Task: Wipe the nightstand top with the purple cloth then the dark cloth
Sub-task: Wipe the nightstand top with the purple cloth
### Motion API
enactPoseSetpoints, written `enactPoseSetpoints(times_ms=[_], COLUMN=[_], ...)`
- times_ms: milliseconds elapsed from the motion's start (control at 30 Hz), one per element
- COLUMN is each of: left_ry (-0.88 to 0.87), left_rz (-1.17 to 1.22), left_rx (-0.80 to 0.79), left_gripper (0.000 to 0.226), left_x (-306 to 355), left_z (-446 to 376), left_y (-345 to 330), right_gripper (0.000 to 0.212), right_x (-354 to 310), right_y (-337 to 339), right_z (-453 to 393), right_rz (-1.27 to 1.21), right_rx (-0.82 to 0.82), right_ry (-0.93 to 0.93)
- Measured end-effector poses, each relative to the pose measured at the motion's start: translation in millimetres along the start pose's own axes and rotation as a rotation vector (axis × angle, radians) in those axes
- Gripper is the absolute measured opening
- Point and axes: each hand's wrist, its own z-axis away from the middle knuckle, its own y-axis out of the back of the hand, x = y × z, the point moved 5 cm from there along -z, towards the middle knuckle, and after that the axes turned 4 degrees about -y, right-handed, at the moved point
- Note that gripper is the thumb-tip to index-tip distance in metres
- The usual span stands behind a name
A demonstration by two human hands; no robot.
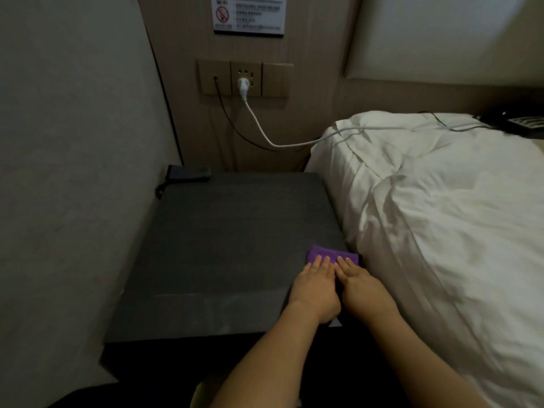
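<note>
The dark grey nightstand top [223,240] fills the middle of the view. A folded purple cloth [326,254] lies at its right edge beside the bed. My left hand [316,287] and my right hand [363,287] lie flat side by side on the cloth, fingers stretched forward and pressing it down. Most of the cloth is hidden under my palms. A dark cloth [187,173] lies at the far left corner of the nightstand, by the wall.
A bed with a white duvet [441,216] borders the nightstand on the right. The wall [73,172] closes the left side. A white plug and cable [259,122] and a black cable hang from the socket panel behind.
</note>
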Motion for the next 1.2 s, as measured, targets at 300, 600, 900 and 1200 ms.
enactPoseSetpoints(times_ms=[300, 600, 900, 1200], left_ry=[-0.024, 0.105, 0.352, 0.475], left_rz=[-0.093, -0.083, -0.097, -0.12], left_rx=[-0.079, -0.061, -0.021, 0.003], left_gripper=[0.069, 0.068, 0.072, 0.074], left_x=[-6.4, -86.2, -202.4, -259.6], left_z=[30.6, 91.6, 174.7, 206.9], left_y=[-2.8, 3.8, 19.5, 20.2], right_gripper=[0.062, 0.054, 0.053, 0.052], right_x=[-36.8, -141.5, -284.6, -354.0], right_y=[-2.6, 5.8, 13.4, 14.6], right_z=[26.8, 31.0, 5.2, -8.6], right_rz=[0.152, 0.141, 0.083, 0.068], right_rx=[-0.095, -0.1, -0.086, -0.091], right_ry=[-0.025, 0.122, 0.375, 0.48])
